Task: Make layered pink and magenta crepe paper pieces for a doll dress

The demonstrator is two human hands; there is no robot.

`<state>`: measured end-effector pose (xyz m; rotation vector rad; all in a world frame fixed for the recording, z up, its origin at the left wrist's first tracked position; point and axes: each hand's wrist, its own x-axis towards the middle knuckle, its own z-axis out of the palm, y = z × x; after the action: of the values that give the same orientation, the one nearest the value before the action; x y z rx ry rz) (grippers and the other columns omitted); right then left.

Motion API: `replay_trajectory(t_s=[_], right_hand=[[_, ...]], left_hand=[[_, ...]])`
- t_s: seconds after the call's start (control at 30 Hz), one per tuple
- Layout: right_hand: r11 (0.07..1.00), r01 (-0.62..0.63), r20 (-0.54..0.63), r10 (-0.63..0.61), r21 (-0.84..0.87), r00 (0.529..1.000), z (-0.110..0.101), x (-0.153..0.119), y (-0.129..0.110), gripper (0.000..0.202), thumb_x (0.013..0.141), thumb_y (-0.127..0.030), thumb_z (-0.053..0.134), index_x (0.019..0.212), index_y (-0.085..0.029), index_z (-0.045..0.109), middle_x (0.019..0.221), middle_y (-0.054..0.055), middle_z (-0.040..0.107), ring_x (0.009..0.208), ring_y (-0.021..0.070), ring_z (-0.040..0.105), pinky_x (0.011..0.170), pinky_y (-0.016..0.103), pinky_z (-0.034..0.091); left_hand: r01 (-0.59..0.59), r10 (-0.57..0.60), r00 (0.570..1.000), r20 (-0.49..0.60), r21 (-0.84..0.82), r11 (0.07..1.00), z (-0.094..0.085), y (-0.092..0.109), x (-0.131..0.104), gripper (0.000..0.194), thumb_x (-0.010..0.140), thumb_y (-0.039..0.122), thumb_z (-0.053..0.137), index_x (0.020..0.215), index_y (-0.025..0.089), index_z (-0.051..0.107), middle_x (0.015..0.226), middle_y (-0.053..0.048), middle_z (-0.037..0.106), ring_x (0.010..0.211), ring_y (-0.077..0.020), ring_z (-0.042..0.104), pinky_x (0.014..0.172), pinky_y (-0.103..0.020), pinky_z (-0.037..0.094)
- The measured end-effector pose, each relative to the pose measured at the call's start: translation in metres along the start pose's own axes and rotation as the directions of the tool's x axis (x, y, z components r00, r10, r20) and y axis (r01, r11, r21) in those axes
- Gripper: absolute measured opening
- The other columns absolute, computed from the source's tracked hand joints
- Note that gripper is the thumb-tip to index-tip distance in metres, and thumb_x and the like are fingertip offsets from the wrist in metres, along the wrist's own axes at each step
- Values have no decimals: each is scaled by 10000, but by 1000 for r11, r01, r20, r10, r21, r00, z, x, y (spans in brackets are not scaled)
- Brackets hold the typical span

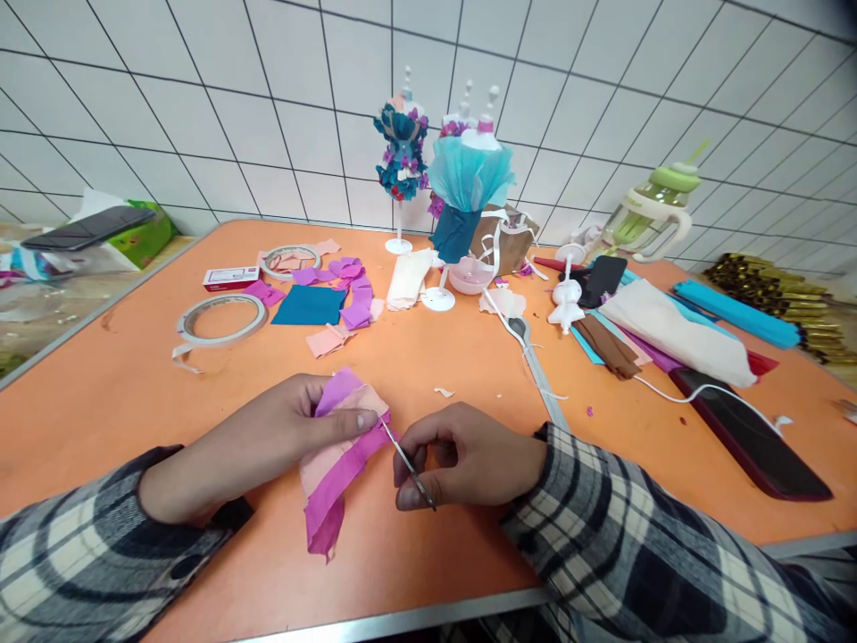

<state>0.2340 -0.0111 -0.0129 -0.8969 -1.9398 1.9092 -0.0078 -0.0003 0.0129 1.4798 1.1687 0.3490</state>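
My left hand (295, 420) pinches a layered bundle of crepe paper (341, 482) in purple, peach and magenta, its thumb lying flat across the top. A magenta strip hangs down from the bundle towards the table's front. Between the thumb and fingers of my right hand (461, 455) are slim metal tweezers (416, 480). Their tips meet the paper's right edge, close to my left thumb. Whether the tips grip the paper is too small to tell.
Small dress forms stand at the back, one in blue paper (472, 174), another in teal and purple (402, 152). Tape rolls (220, 320) and paper scraps (358, 304) lie at left. A phone (753, 433), white cable, paper strips (606, 344) and green-lidded bottle (653, 210) occupy the right.
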Motion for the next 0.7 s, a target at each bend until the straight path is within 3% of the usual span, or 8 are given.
replay_trajectory(t_s=[0.17, 0.7], right_hand=[[1000, 11, -9, -11, -13, 1000, -1, -1, -3, 346, 736, -458, 843, 857, -159, 716, 761, -29, 639, 677, 89, 516, 612, 196, 392], [1000, 7, -24, -7, -2, 1000, 0, 1, -2, 381, 749, -504, 819, 840, -151, 707, 710, -26, 616, 670, 105, 532, 615, 222, 400]], left_hand=[[5, -4, 999, 39, -32, 999, 1, 7, -3, 401, 860, 547, 641, 878, 150, 695, 748, -1, 713, 644, -149, 609, 593, -216, 456], [-35, 35, 999, -20, -28, 999, 5, 9, -2, 397, 852, 535, 649, 712, 164, 612, 594, 47, 601, 540, -109, 500, 524, -196, 370]])
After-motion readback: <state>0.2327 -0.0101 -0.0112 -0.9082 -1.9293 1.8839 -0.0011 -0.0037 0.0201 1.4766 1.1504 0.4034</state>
